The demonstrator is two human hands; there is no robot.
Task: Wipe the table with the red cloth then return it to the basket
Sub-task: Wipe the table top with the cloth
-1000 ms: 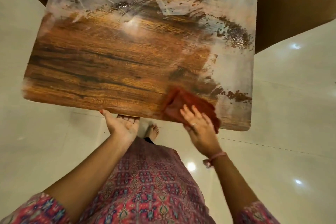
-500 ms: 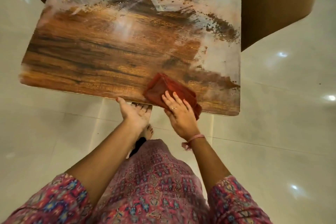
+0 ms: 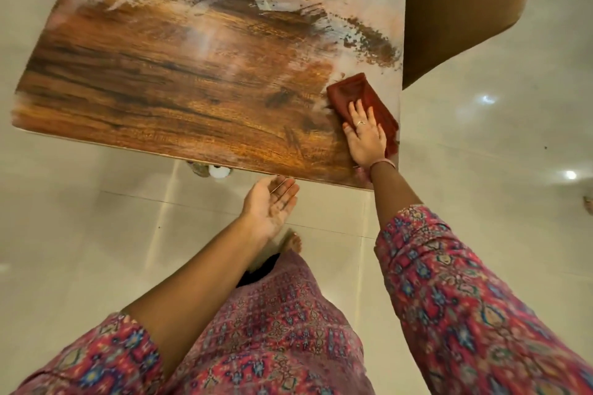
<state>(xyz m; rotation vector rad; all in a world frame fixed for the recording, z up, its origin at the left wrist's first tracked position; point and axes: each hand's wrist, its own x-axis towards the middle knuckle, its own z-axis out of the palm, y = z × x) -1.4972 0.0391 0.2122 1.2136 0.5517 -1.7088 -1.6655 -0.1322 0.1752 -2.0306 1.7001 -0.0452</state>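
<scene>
Patterned pink sleeves framed the nearest part of the view, and just beyond them the left hand (image 3: 272,202) hovered palm-up below the table's near edge, fingers spread and loose, holding nothing. It looked cupped, as if set to catch whatever got swept off, though that was only a guess.

Up on the table (image 3: 160,99), the right hand (image 3: 365,135) lay flat with its fingers spread, pressing down on the red cloth (image 3: 356,94) rather than pinching it. Folded into a pad, the cloth sat on the near right corner, touching the wood, its right side close to the table's right edge.

So how far along was the job? Mid-wipe, by the look of it. Nearest the person and out to the left, the wood grain showed dark and clear. Farther back, a pale, streaky film with brown specks (image 3: 369,45) covered the far part and ran down the right side toward the cloth. That film could have been residue or the table's own finish; it was hard to tell which. If residue, plenty of wiping remained there.

No basket showed anywhere in view, so the return step was plainly not yet done. Beyond the far right corner stood a brown chair (image 3: 455,9) on the pale tiled floor (image 3: 481,154).
</scene>
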